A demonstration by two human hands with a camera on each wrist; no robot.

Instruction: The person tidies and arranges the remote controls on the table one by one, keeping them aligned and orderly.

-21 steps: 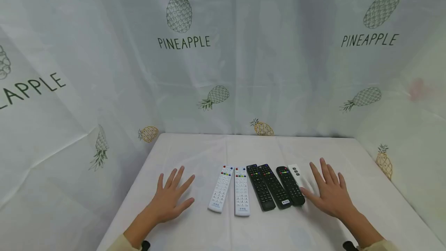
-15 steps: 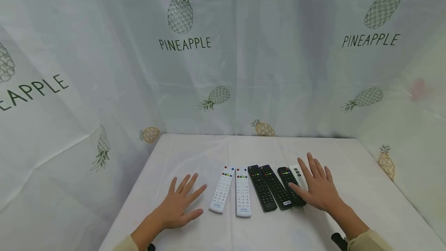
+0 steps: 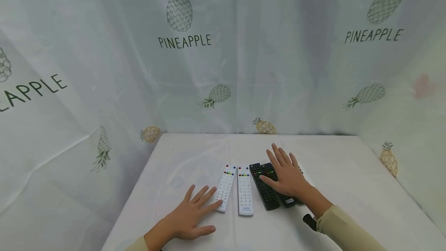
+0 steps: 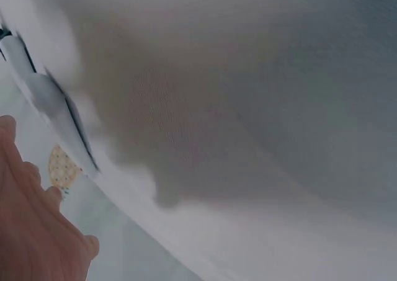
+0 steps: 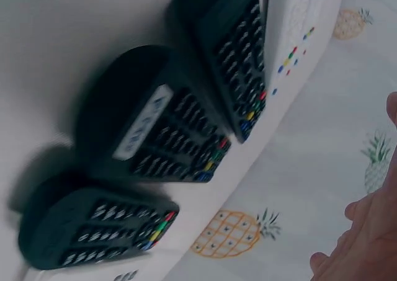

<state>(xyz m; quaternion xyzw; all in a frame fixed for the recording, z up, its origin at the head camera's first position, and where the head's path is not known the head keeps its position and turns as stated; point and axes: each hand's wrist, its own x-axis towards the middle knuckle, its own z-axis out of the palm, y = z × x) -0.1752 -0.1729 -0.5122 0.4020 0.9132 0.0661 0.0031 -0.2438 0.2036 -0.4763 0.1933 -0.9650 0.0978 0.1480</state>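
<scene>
Fingers spread, my left hand (image 3: 195, 216) hovers at the left; in the head view its fingertips overlap the lower end of the leftmost white remote control (image 3: 225, 187). A second white remote control (image 3: 245, 195) lies beside that one. My right hand (image 3: 285, 175), also spread, is held over the black remote controls and grips nothing. Two of these show in part in the head view: a black remote control (image 3: 263, 189) and its neighbour (image 3: 269, 170). The right wrist view also has a third black remote control (image 5: 93, 228), mostly hidden by my hand in the head view.
A white-covered table (image 3: 195, 150) bears the remotes in a row. Part of a small white remote control (image 3: 304, 172) shows behind my right hand. A pineapple-print curtain (image 3: 285, 69) encloses the table at the back and sides.
My right hand has moved left, from beside the row to above the black remotes. My left hand has moved right and nearer to the front, to the leftmost white remote. The remotes stay put.
</scene>
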